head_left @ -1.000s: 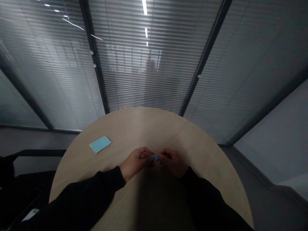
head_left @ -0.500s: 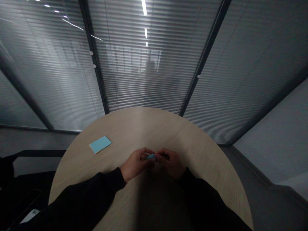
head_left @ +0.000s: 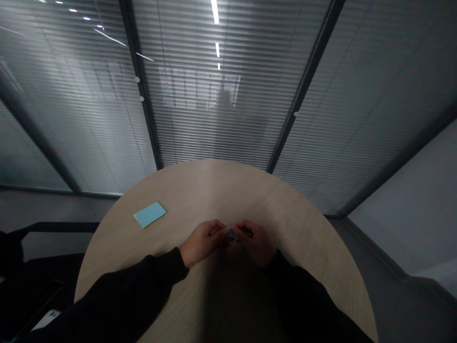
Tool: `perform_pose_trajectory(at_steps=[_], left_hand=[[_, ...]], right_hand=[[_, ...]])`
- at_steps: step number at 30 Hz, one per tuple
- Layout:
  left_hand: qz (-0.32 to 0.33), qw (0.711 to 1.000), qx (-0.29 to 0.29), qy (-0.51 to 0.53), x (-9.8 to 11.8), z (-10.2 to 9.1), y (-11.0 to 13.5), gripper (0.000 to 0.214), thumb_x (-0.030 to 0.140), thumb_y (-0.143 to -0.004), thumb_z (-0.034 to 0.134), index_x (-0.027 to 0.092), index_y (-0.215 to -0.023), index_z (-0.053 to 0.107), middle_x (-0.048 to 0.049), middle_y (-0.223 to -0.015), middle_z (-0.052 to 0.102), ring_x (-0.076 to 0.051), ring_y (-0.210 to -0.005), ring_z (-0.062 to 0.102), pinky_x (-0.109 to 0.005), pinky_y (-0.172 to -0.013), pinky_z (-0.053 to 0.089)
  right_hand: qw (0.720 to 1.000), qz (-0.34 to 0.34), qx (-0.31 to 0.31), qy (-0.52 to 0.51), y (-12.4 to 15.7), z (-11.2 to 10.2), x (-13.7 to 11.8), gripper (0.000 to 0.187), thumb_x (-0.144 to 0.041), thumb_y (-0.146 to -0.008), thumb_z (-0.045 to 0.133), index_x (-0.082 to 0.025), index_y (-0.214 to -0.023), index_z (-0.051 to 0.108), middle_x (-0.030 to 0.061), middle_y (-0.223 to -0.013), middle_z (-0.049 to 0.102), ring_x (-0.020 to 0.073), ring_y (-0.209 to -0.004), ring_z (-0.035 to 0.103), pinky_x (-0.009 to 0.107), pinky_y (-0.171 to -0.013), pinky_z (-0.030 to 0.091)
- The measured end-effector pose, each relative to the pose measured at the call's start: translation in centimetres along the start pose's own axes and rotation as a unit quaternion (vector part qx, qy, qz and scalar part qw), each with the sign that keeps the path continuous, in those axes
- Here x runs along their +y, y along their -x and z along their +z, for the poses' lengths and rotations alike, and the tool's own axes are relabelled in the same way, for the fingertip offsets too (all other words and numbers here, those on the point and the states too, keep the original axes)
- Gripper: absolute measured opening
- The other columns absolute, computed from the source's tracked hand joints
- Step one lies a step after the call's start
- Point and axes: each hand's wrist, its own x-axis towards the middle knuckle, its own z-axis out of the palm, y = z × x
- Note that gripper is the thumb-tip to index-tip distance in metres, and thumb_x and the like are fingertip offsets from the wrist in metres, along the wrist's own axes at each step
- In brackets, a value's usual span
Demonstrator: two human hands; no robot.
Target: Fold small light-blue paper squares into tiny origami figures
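Note:
Over the near middle of the table, my left hand (head_left: pixel 204 242) and my right hand (head_left: pixel 256 240) meet fingertip to fingertip. Pinched between them is a small piece of blue paper (head_left: pixel 231 232), mostly covered by the fingers, so its shape is hard to make out. Both hands are closed on it, thumbs toward me. Left of my hands, a pad of light blue sticky notes (head_left: pixel 150 215) lies flat on the wood.
The round wooden table (head_left: pixel 221 186) has its far edge close to a glass wall with blinds (head_left: pixel 214 138). A dark chair (head_left: pixel 53 228) stands at the left. A pale wall (head_left: pixel 417 205) rises on the right.
The blue paper has shifted slightly right between the fingertips, and less of it shows. My left thumb has moved over it. The sticky note pad stays in place on the table.

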Motion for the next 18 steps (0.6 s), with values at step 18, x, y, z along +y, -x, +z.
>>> perform_pose_trajectory(at_steps=[18], left_hand=[[0.026, 0.989, -0.027, -0.140, -0.03, -0.56, 0.19, 0.042, 0.053, -0.092, 0.048, 0.015, -0.087, 0.063, -0.0086, -0.083, 0.072, -0.018, -0.073, 0.065, -0.028, -0.065, 0.046]], right_hand=[[0.999, 0.014, -0.006, -0.050, 0.00, 0.36, -0.33, 0.033, -0.050, -0.081, 0.062, -0.017, -0.079, 0.064, 0.0013, -0.071, 0.066, 0.0162, -0.066, 0.065, 0.028, -0.063, 0.053]])
